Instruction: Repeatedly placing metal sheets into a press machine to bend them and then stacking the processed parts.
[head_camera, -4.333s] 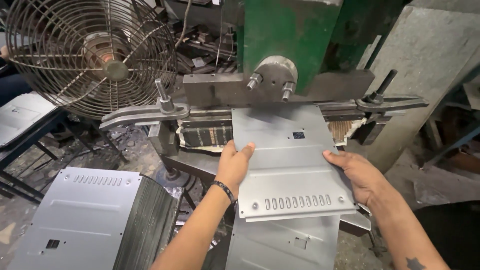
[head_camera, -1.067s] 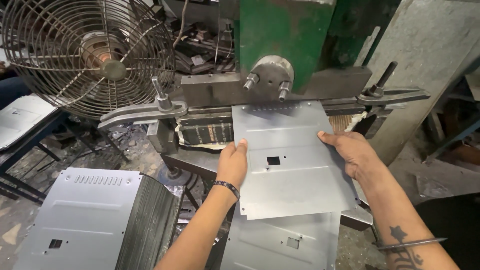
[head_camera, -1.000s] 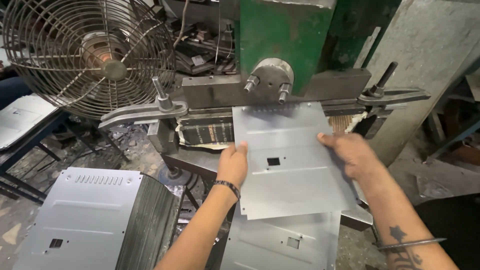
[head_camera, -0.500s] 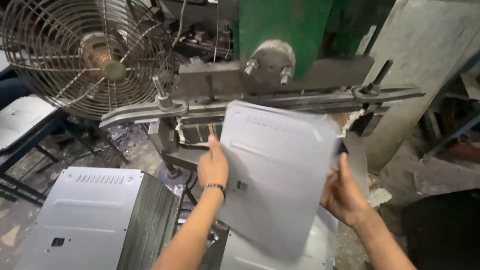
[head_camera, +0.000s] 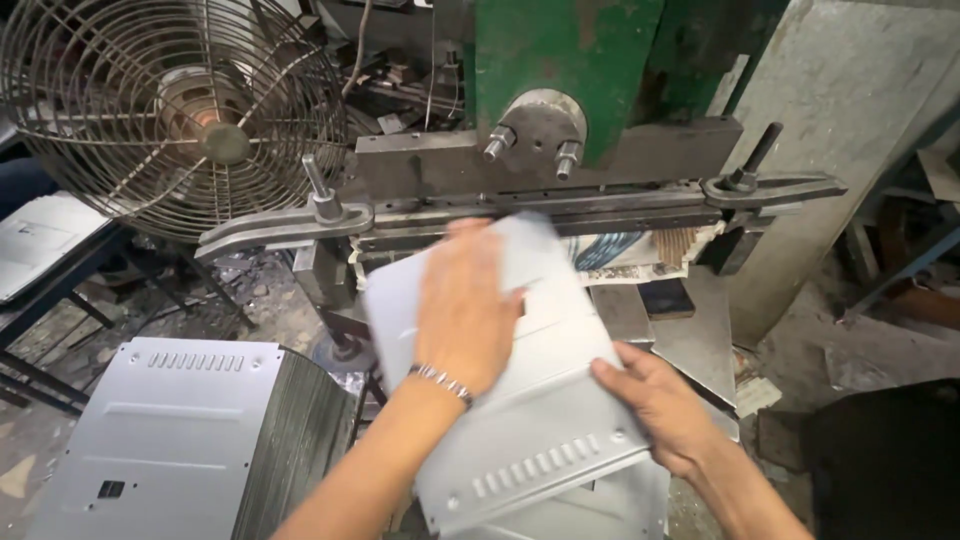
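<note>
No packages, labels, signs or screens show anywhere around the press or the workshop floor.

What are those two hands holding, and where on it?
A grey metal sheet: left hand flat on its top face, right hand gripping its right edge.
</note>
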